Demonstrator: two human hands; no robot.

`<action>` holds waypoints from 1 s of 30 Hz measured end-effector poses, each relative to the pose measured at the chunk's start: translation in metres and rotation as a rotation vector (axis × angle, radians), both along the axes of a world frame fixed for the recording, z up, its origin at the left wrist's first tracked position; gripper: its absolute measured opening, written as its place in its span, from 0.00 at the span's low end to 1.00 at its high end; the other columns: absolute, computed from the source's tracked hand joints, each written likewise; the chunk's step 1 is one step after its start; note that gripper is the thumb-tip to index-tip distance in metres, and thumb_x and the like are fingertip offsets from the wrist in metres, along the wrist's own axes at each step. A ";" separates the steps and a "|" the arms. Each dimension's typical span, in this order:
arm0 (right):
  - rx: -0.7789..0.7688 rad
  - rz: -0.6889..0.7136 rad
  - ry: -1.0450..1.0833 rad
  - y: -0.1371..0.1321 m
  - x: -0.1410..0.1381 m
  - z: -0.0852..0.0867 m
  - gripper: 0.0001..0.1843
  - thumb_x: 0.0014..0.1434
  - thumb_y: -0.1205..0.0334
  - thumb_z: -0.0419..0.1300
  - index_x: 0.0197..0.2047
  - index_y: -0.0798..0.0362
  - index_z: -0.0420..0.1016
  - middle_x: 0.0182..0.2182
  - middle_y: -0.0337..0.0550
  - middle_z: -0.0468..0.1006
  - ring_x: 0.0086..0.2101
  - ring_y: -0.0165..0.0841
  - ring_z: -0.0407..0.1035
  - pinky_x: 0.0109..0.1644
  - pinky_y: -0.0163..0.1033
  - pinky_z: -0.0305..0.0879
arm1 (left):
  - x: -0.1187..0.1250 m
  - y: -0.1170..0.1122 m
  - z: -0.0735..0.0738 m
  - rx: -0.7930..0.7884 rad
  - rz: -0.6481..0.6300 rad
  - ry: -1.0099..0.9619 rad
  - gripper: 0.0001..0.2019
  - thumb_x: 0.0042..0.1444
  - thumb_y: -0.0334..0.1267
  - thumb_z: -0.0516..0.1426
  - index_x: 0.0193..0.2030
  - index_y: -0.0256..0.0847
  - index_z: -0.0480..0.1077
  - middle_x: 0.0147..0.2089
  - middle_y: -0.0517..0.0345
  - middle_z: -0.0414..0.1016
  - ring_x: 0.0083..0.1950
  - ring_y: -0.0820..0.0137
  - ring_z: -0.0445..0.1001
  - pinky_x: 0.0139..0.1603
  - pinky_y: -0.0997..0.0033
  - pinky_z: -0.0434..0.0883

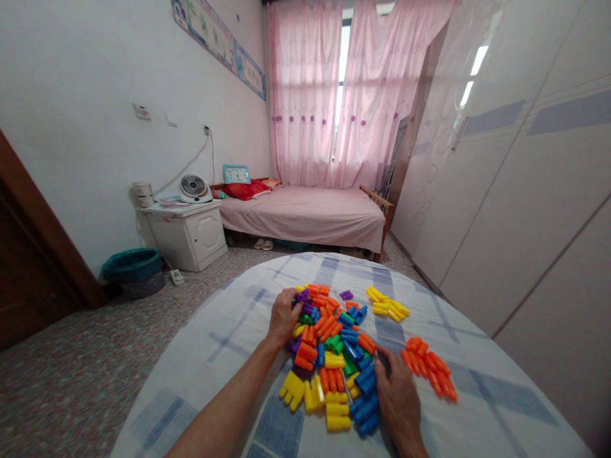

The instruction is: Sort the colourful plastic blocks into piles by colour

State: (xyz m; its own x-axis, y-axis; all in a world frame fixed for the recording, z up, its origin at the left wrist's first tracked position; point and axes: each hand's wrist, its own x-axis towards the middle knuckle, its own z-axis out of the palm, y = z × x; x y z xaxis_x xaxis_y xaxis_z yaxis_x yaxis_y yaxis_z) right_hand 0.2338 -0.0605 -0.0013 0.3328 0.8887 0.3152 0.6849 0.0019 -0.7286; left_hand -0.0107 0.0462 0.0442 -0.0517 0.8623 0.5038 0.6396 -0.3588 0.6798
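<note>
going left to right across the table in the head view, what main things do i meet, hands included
Left hand, mixed-colour pile of plastic pieces, right hand, separate orange group.

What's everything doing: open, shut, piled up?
Pink fabric curtains: drawn, narrow gap.
Glossy white wardrobe doors: shut.
White cabinet door: shut.
Round white fan: running unclear.
Multicoloured plastic pieces: heaped.
Yellow plastic cluster: apart from heap.
Orange plastic cluster: also apart.
Left hand: curled at heap's edge.
Right hand: bent beside heap.
</note>
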 end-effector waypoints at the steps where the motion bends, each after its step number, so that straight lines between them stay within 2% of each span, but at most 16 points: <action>1: -0.005 0.002 -0.001 0.001 0.000 -0.001 0.21 0.59 0.53 0.46 0.49 0.51 0.72 0.44 0.46 0.74 0.46 0.40 0.66 0.51 0.44 0.59 | -0.002 -0.004 0.002 -0.012 -0.003 -0.037 0.09 0.54 0.34 0.52 0.41 0.39 0.70 0.42 0.53 0.73 0.46 0.67 0.70 0.50 0.64 0.67; 7: -0.004 0.028 -0.023 0.003 0.003 -0.004 0.22 0.60 0.53 0.45 0.50 0.51 0.72 0.45 0.45 0.74 0.47 0.39 0.65 0.53 0.43 0.58 | -0.023 -0.028 0.008 -0.136 -0.046 -0.211 0.14 0.56 0.44 0.51 0.38 0.36 0.71 0.32 0.57 0.75 0.34 0.70 0.73 0.35 0.72 0.70; 12: -0.011 0.018 -0.042 0.002 0.002 -0.001 0.23 0.59 0.54 0.45 0.50 0.52 0.73 0.44 0.47 0.75 0.46 0.40 0.66 0.51 0.43 0.59 | -0.053 -0.048 0.002 -0.263 0.025 -0.294 0.21 0.53 0.48 0.52 0.47 0.36 0.71 0.25 0.62 0.71 0.24 0.72 0.69 0.24 0.74 0.66; 14: -0.014 0.019 -0.047 0.002 0.002 0.000 0.23 0.59 0.54 0.45 0.49 0.53 0.74 0.44 0.47 0.75 0.45 0.40 0.67 0.51 0.44 0.60 | -0.067 -0.054 -0.004 -0.282 0.090 -0.238 0.22 0.55 0.47 0.50 0.51 0.37 0.70 0.26 0.61 0.72 0.26 0.70 0.70 0.27 0.73 0.66; 18: -0.011 0.024 -0.038 0.003 0.002 -0.001 0.23 0.58 0.54 0.45 0.48 0.53 0.74 0.44 0.48 0.75 0.46 0.40 0.67 0.52 0.44 0.59 | -0.090 -0.061 -0.021 -0.261 0.238 0.075 0.18 0.58 0.43 0.47 0.50 0.43 0.71 0.37 0.55 0.77 0.37 0.65 0.74 0.39 0.66 0.69; 22: -0.014 0.007 -0.043 0.004 0.003 -0.003 0.23 0.58 0.53 0.45 0.49 0.54 0.73 0.45 0.48 0.75 0.46 0.41 0.67 0.52 0.44 0.60 | -0.095 -0.065 -0.031 -0.072 0.299 0.328 0.17 0.60 0.41 0.45 0.47 0.43 0.72 0.45 0.51 0.76 0.48 0.63 0.72 0.53 0.61 0.67; 25: -0.034 0.016 -0.050 0.003 0.003 -0.001 0.23 0.57 0.54 0.45 0.48 0.53 0.74 0.45 0.48 0.76 0.46 0.40 0.67 0.52 0.45 0.59 | -0.089 -0.069 -0.029 0.008 0.319 0.409 0.19 0.60 0.46 0.48 0.52 0.41 0.70 0.54 0.47 0.71 0.55 0.60 0.68 0.56 0.57 0.65; 27: -0.048 0.012 -0.049 0.003 0.002 0.001 0.24 0.57 0.54 0.45 0.48 0.54 0.74 0.45 0.48 0.76 0.46 0.41 0.67 0.52 0.45 0.59 | -0.083 -0.072 -0.027 0.026 0.293 0.468 0.21 0.56 0.49 0.53 0.53 0.42 0.70 0.58 0.46 0.67 0.59 0.56 0.65 0.57 0.53 0.65; 30: -0.047 -0.017 -0.041 0.003 0.000 0.004 0.25 0.56 0.53 0.45 0.48 0.55 0.74 0.44 0.49 0.76 0.46 0.41 0.67 0.52 0.45 0.59 | -0.079 -0.075 -0.026 0.018 0.190 0.562 0.17 0.52 0.47 0.58 0.47 0.44 0.73 0.57 0.47 0.69 0.59 0.55 0.66 0.59 0.51 0.63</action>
State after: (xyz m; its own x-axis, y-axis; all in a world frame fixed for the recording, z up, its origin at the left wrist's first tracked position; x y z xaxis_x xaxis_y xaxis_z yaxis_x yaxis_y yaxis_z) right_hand 0.2337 -0.0578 0.0024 0.3359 0.8970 0.2872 0.7140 -0.0437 -0.6987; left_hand -0.0894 -0.0290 0.0181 0.0744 0.8554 0.5127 0.9539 -0.2109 0.2134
